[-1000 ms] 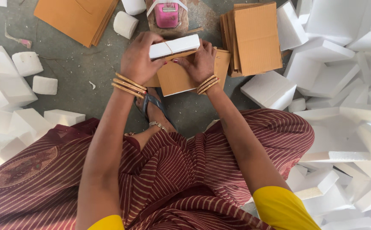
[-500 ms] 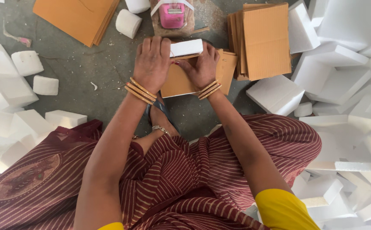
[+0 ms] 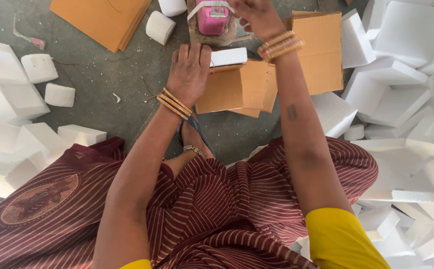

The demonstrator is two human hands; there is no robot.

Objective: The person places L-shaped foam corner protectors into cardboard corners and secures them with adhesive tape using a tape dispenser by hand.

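packing workshop | concrete floor (image 3: 107, 84) | foam blocks (image 3: 401, 94) | flat cardboard stacks (image 3: 102, 20)

Gold bangles (image 3: 174, 103) on both wrists, yellow sleeves (image 3: 344, 239), maroon striped garment (image 3: 217, 209).

Grey concrete floor (image 3: 112, 74), dusty, flecked with white crumbs. White foam blocks (image 3: 401, 94) heaped right of the grip; smaller white foam chunks (image 3: 40, 67) scattered left. Flat stack of brown cardboard sheets (image 3: 102, 20) up-left. Light even, probably daylight.
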